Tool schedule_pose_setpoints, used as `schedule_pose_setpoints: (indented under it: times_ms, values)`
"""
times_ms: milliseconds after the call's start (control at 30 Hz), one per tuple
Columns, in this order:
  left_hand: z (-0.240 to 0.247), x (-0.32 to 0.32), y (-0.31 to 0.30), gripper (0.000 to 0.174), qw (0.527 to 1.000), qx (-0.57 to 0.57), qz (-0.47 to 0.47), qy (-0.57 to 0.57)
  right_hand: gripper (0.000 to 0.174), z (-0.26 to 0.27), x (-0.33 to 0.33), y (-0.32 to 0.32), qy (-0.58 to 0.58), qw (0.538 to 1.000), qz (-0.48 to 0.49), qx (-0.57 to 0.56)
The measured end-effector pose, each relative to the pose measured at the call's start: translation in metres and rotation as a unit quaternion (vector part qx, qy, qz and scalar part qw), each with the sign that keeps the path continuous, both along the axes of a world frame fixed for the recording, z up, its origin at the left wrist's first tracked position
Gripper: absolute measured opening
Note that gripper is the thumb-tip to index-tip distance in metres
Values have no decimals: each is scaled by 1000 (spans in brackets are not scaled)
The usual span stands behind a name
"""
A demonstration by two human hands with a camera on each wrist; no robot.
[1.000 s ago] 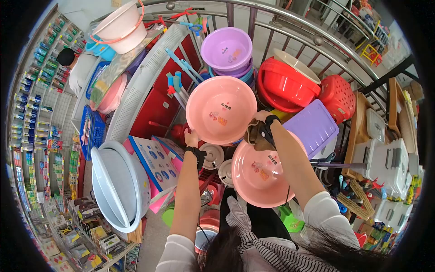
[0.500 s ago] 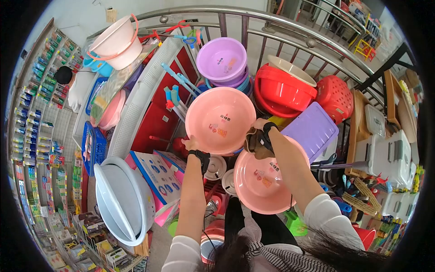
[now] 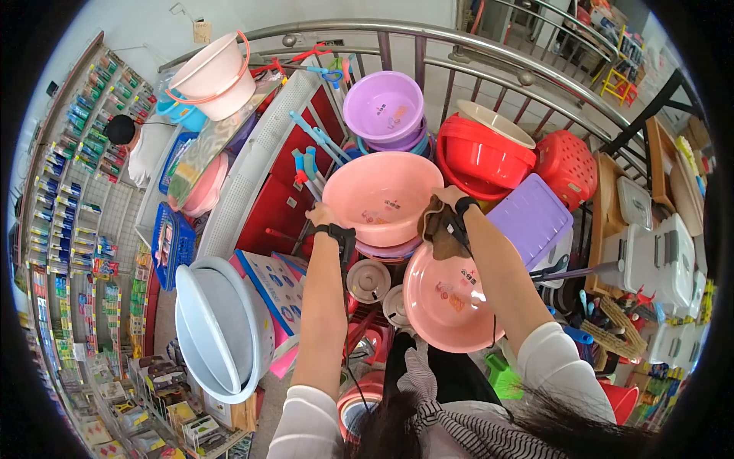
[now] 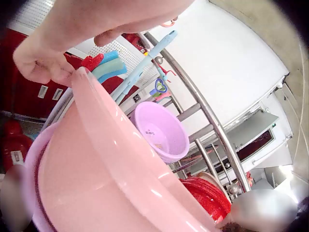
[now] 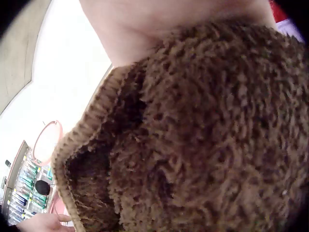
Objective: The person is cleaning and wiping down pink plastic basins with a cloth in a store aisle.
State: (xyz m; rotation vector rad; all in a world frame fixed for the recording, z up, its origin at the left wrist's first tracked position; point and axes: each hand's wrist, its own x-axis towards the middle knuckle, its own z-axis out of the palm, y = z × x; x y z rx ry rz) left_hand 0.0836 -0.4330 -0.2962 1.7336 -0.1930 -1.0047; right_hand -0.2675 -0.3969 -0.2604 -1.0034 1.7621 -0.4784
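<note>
A pink basin (image 3: pixel 382 187) sits over a stack of purple basins (image 3: pixel 394 250), its inside facing me at a slant. My left hand (image 3: pixel 321 216) pinches its rim on the left side; the left wrist view shows the curled fingers (image 4: pixel 50 70) right at that rim. On the opposite side my right hand (image 3: pixel 449 196) holds a fuzzy brown cloth (image 3: pixel 443 229) with a ribbed tan edge against the basin's rim. In the right wrist view the cloth (image 5: pixel 217 130) hides the fingers. Below the right forearm stands a second pink basin (image 3: pixel 447 298).
Behind the stack are a lilac basin (image 3: pixel 384 107), red basins (image 3: pixel 485 149) and a metal railing (image 3: pixel 489 61). A purple lid (image 3: pixel 533 222) leans at right. Pale blue tubs (image 3: pixel 222 329) and a boxed item (image 3: pixel 271 291) stand at left. Two round lids (image 3: pixel 368 281) lie below.
The held pink basin has tipped from facing me to a flatter lie, showing its near outer wall and the purple rims beneath. Both hands stay at its rim; the head view has shifted slightly.
</note>
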Motion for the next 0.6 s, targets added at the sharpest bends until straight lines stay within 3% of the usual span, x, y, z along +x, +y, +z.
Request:
schedule_pose_setpoints:
  times_ms: [100,167,200,300,367,400,433,467,500,567,600]
  values:
    - [25,7,-6,68,995,-32,-50,79,53,42,3,13,-2,1000,-21,-7]
    - [45,-4,-12,41,997,-3,40,71,55,47,-2,14,15,999,-21,-19]
    - [54,-6,-14,41,997,-6,36,72,54,57,-3,16,2,999,-26,-22]
    - [82,3,-18,39,980,-141,-138,19,56,90,-7,18,11,999,-8,-31]
    - [98,7,-13,39,943,-227,-244,-14,62,117,-11,17,99,993,31,-50]
    - [114,7,-5,39,944,-225,-242,-12,63,133,-14,22,103,991,48,-64]
    - [148,7,5,37,883,-204,-335,-259,63,146,-16,25,106,989,64,-79]
    - [192,7,25,35,756,-166,-405,-487,59,135,-26,16,83,987,78,-113]
    - [273,-13,73,37,762,-90,-436,-470,54,160,-21,25,49,993,39,-95]
    - [264,8,34,39,710,-11,-429,-558,48,187,-19,26,-12,996,22,-89]
    - [283,6,41,38,733,3,-420,-536,47,182,-31,13,-90,989,28,-116]
